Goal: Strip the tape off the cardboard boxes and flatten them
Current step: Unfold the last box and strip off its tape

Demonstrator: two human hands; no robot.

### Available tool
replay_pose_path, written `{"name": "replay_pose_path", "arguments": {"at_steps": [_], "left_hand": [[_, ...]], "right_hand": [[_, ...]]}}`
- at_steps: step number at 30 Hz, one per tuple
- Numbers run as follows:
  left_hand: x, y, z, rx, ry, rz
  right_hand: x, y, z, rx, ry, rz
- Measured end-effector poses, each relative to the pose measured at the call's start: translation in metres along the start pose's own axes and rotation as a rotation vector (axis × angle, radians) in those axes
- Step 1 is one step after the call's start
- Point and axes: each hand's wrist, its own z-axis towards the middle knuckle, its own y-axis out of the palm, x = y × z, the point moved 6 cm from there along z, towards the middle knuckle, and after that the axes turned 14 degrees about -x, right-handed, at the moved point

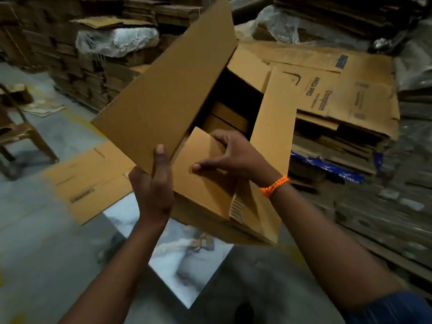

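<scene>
I hold an open brown cardboard box [163, 90] up in front of me, tilted, with its flaps spread and its dark inside showing. My left hand [154, 183] grips the near edge of the big left flap, thumb on top. My right hand [233, 153], with an orange band at the wrist, grips a small inner flap [205, 183] near the box's front. No tape is visible on the box.
A flattened box [93, 181] lies on the grey floor at left, by a white marbled slab [187, 260]. A stack of flattened printed boxes [339, 90] stands at right, a brown chair [18, 136] at far left, tall cardboard stacks behind.
</scene>
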Motion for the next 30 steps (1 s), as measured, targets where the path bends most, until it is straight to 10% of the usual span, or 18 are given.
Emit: {"name": "replay_pose_path", "arguments": {"at_steps": [9,18,22,30], "left_hand": [[-0.034,-0.132,0.02,-0.227,-0.28,0.22],[-0.161,-0.255,0.09,-0.168,-0.506,-0.022],[-0.202,-0.294,0.124,-0.127,-0.561,-0.083],[-0.267,-0.265,0.171,-0.171,-0.751,-0.425]], "right_hand": [[-0.028,0.163,-0.012,0.187,0.108,0.32],[-0.085,0.246,0.08,-0.101,0.226,-0.186],[-0.09,0.269,0.092,-0.412,0.499,-0.186],[-0.068,0.28,0.028,-0.407,1.0,-0.498]]}}
